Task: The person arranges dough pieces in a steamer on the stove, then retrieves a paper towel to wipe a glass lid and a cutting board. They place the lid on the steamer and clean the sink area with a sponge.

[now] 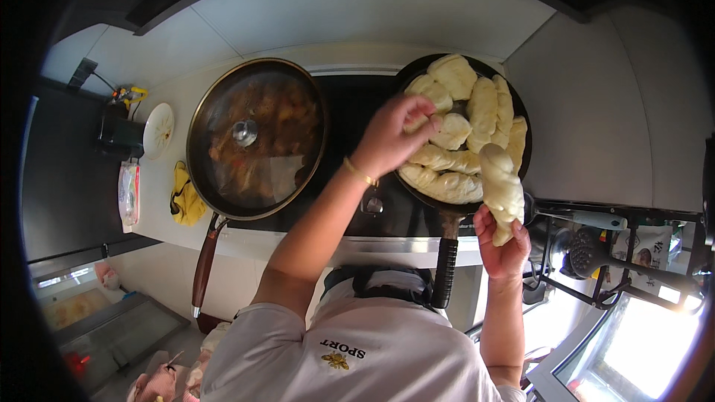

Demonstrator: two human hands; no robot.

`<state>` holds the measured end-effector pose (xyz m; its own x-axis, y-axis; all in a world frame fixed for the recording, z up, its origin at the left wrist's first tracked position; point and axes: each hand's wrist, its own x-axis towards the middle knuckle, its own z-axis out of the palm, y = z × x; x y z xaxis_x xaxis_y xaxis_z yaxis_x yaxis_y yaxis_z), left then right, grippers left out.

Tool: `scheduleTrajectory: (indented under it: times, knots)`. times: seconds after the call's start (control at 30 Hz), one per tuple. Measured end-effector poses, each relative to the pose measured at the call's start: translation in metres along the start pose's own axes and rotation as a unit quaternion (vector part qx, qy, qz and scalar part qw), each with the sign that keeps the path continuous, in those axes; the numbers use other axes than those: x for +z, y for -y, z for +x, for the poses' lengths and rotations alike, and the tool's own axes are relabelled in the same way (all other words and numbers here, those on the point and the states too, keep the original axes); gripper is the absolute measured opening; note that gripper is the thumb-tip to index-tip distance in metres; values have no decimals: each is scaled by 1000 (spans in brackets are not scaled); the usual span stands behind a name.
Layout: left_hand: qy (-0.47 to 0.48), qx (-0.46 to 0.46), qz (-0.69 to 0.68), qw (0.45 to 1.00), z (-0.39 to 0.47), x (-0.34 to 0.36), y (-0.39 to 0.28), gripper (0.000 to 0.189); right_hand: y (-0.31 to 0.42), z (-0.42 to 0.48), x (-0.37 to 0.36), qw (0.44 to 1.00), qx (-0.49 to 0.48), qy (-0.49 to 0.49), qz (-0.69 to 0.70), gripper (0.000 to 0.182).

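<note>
My right hand (501, 240) grips the lower end of a long twisted dough piece (501, 184), held up over the right side of a dark frying pan (528, 139). My left hand (399, 131) is above the pan's left part, fingers curled and slightly apart, with nothing visible in them. Close to its fingertips lies a rounded dough piece (451, 131); whether they touch is unclear. Several pale dough pieces fill the pan, among them a long roll (483, 106) and a broad flat piece (452, 75). The pan's black handle (445, 273) points towards me.
A second pan of brown food sits to the left under a glass lid (262, 162), on the black cooktop (357, 95). A yellow cloth (187, 195) and a white plate (159, 131) are farther left. Utensils, including a slotted skimmer (589, 251), hang on a rack at right.
</note>
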<state>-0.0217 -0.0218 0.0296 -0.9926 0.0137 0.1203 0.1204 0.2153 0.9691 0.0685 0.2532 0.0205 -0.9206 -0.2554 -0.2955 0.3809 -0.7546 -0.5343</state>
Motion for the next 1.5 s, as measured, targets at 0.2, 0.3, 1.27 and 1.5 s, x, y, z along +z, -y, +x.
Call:
scheduleTrajectory:
  times: [0.2,0.3,1.27,1.5]
  knots:
    - [19,191,258,947,120,6,28,32,37,59,32,993,-87,-30,-73,46]
    - [110,203,340,912,160,22,45,33,42,108,54,997,-63,-34,1,43]
    - [104,132,360,918,167,-18,61,31,8,208,40,716,-136,-1,-685,48]
    - [50,199,410,889,163,3,61,49,14,205,58,594,-106,37,-797,50]
